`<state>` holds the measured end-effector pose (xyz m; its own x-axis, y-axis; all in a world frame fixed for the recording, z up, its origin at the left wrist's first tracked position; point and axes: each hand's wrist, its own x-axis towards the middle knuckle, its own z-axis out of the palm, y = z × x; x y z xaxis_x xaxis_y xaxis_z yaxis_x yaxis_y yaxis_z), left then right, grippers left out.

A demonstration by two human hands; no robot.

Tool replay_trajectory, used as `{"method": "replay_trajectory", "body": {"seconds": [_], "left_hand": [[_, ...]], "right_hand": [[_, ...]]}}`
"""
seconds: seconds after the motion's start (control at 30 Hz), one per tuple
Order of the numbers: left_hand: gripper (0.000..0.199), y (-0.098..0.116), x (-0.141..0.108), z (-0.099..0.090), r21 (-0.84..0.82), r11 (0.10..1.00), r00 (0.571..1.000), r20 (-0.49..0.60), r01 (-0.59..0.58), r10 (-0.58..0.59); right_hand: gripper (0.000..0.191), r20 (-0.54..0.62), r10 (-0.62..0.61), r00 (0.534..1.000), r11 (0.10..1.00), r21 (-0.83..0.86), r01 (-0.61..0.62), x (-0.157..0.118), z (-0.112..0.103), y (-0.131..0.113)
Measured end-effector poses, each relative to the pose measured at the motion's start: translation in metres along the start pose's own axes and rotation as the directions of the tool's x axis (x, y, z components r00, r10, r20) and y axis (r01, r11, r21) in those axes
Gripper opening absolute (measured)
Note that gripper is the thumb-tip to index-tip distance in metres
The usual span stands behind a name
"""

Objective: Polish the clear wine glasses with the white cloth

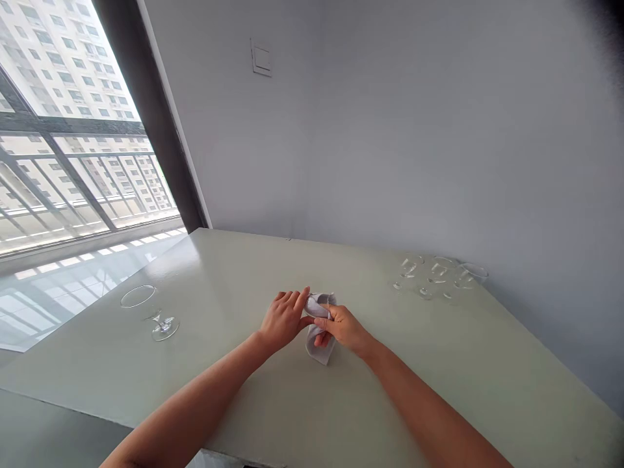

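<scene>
Pinches a grey cloth (320, 353) between thumb and fingers of the right hand (344, 327), over the middle of the glossy table (234, 266). Grips with the left hand (285, 318), thumb and fingers narrowly set, a clear glass (312, 305) mostly hidden by the cloth. Has one stemmed glass (166, 329) upright at left, three wine glasses (437, 281) at far right near the wall (414, 130).

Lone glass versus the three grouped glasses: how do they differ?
The lone glass stands toward the table's left side; the three glasses cluster at its right. The lone glass is away from the wall, the three glasses close to it. All are clear, stemmed and upright.
</scene>
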<state>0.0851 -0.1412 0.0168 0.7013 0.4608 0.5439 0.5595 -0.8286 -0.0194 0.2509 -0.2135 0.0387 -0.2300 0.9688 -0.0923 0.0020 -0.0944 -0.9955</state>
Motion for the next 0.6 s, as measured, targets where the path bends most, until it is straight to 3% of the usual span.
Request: {"method": "replay_trajectory", "body": {"seconds": [0.13, 0.2, 0.27, 0.37, 0.47, 0.53, 0.6], "left_hand": [[0.058, -0.001, 0.004, -0.013, 0.081, 0.997, 1.000, -0.017, -0.017, 0.019], [0.049, -0.003, 0.004, -0.019, 0.102, 0.995, 0.999, -0.041, -0.014, 0.019], [0.042, -0.007, 0.003, -0.023, 0.089, 0.996, 0.998, -0.055, -0.013, 0.018], [0.045, -0.013, 0.001, -0.023, -0.016, 1.000, 0.999, -0.038, -0.012, 0.012], [0.044, -0.013, 0.000, -0.019, -0.179, 0.983, 0.997, 0.062, -0.027, 0.038], [0.044, -0.008, 0.000, -0.018, -0.202, 0.979, 0.995, 0.088, -0.029, 0.047], [0.044, 0.000, 0.001, -0.017, -0.125, 0.991, 0.998, 0.038, -0.037, 0.042]], "right_hand": [[0.024, -0.059, 0.098, 0.993, 0.910, 0.410, -0.065, 0.007, -0.003, 0.006], [0.023, -0.094, 0.099, 0.991, 0.859, 0.511, -0.037, 0.006, -0.002, 0.006], [0.024, -0.039, 0.044, 0.998, 0.889, 0.457, -0.021, 0.001, 0.000, 0.002], [0.029, 0.067, -0.014, 0.998, 0.988, 0.156, 0.004, -0.009, 0.006, -0.005], [0.024, -0.030, -0.030, 0.999, 0.996, -0.086, 0.027, -0.016, 0.008, -0.004], [0.020, -0.086, -0.018, 0.996, 0.997, -0.075, 0.012, -0.017, 0.007, 0.000], [0.020, -0.110, 0.028, 0.994, 0.997, 0.080, -0.019, -0.015, 0.003, 0.004]]}}
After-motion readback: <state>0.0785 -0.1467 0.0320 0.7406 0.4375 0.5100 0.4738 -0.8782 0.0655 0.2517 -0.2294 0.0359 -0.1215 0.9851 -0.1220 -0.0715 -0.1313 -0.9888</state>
